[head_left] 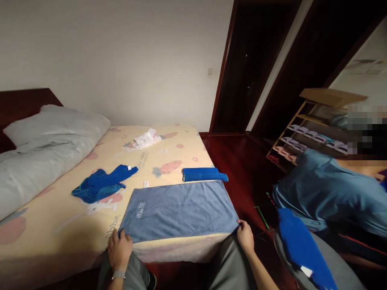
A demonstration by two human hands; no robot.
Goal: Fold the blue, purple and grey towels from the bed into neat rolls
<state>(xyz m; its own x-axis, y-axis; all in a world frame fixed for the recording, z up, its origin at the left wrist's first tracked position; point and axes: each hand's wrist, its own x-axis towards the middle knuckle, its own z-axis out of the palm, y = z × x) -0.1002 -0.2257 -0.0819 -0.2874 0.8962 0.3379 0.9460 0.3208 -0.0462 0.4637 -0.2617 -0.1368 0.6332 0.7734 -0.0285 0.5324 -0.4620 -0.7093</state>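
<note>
A grey-blue towel [181, 211] with pale lettering near its left end is spread flat along the bed's near edge, with slight wrinkles on its right side. My left hand [120, 249], with a watch at the wrist, grips the towel's near left corner. At the near right corner, my right hand [246, 237] pinches the towel between thumb and fingers. Just beyond the towel lies a rolled or folded bright blue cloth [201, 174]. Farther left, a crumpled blue cloth [104, 183] with a white tag rests on the sheet.
The bed [187, 141] has a patterned yellow sheet, a white plastic bag [147, 138] and a bunched grey quilt [54, 141]. To the right, a person in a blue shirt [326, 189] is beside a chair [341, 257] with a blue cloth [305, 249] on it. Behind stands a shoe rack [313, 135].
</note>
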